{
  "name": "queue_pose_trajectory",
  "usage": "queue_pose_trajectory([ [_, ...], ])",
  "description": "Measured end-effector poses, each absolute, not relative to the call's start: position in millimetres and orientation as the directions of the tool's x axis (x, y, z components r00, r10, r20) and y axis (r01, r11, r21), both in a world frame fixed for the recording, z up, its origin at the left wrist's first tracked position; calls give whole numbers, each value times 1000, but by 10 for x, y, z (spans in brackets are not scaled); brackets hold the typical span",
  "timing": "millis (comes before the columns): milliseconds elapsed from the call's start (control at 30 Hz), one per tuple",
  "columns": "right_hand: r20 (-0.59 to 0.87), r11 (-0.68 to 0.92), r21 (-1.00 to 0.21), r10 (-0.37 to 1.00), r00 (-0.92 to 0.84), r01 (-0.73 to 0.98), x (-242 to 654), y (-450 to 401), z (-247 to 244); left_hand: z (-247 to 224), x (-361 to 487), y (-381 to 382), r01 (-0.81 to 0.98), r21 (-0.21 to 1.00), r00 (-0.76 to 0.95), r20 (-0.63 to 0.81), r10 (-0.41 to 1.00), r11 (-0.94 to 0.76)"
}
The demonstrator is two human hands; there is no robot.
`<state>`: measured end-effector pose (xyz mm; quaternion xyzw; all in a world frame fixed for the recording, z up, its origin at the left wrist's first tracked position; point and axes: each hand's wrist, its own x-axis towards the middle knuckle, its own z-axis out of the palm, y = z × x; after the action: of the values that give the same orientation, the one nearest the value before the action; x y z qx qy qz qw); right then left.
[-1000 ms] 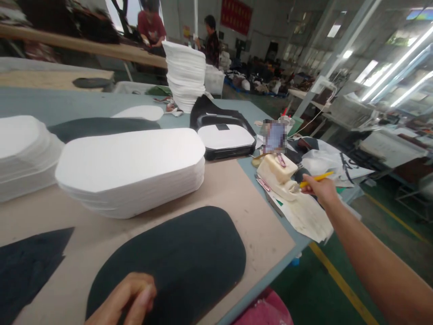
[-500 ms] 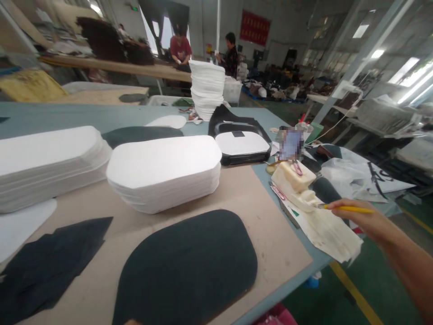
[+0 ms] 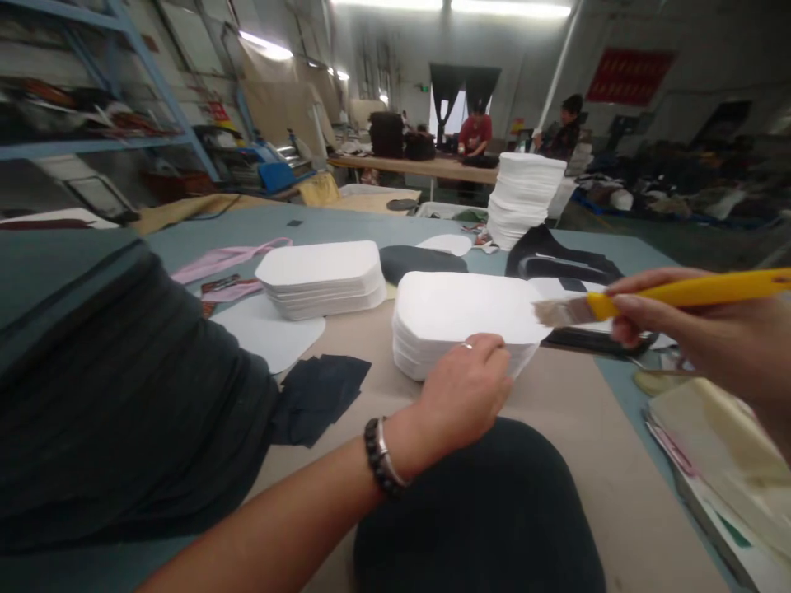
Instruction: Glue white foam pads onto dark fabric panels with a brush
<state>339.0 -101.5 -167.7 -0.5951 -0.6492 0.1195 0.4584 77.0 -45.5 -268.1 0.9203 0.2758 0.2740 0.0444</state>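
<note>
We list one yellow brush, gripped in the right hand, its bristles near one white stack, with the left hand curled at the stack's near edge, grasp undeterminable.

The left grip hid part of the nearer white stack; whether it pinched a sheet was unclear. Picture edges cut off the yellow brush at its handle end, the dark panel and the dark pile. The red banner had illegible, blurred lettering.
</note>
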Motion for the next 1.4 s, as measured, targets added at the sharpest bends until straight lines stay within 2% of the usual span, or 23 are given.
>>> queue_pose_trajectory([
  [67, 378, 380, -714, 916, -133, 588, 2843, -597, -1514, -2746, 952, -357, 590, 92, 678, 483, 554, -802],
  [133, 297, 421, -748, 903, -309, 512, 2464, -266, -1484, -2867, 1070, -319, 678, -4, 658, 451, 603, -735],
  [300, 119, 386, -785, 862, -493, 485, 2029, 192, -1670, -3066, 1146, -335, 720, -132, 670, 387, 633, -681],
  [433, 79, 314, -814, 893, -442, 489, 1852, 386, -1777, -3074, 1127, -338, 705, -150, 676, 438, 593, -693],
  [733, 164, 161, -925, 986, -20, 344, 1539, 1237, -1917, -3103, 1111, -317, 704, -84, 623, 550, 557, -705],
  [833, 183, 156, -926, 982, 46, 343, 1563, 1528, -1880, -3142, 1118, -296, 709, -69, 603, 575, 552, -702],
  [967, 226, 208, -914, 974, 9, 348, 1732, 1650, -1719, -3162, 1117, -281, 705, -65, 592, 603, 535, -707],
  [1033, 234, 253, -900, 967, -96, 354, 1835, 1636, -1656, -3159, 1114, -286, 706, -77, 590, 613, 525, -704],
  [1133, 159, 235, -908, 959, -233, 348, 1961, 1634, -1662, -3152, 1109, -302, 713, -87, 588, 616, 524, -696],
  [1233, 80, 153, -925, 973, -215, 348, 2067, 1695, -1743, -3148, 1099, -312, 715, -91, 591, 610, 529, -694],
  [1400, 45, 90, -920, 991, -126, 380, 2358, 1709, -1758, -3147, 1086, -305, 716, -119, 599, 611, 518, -688],
])
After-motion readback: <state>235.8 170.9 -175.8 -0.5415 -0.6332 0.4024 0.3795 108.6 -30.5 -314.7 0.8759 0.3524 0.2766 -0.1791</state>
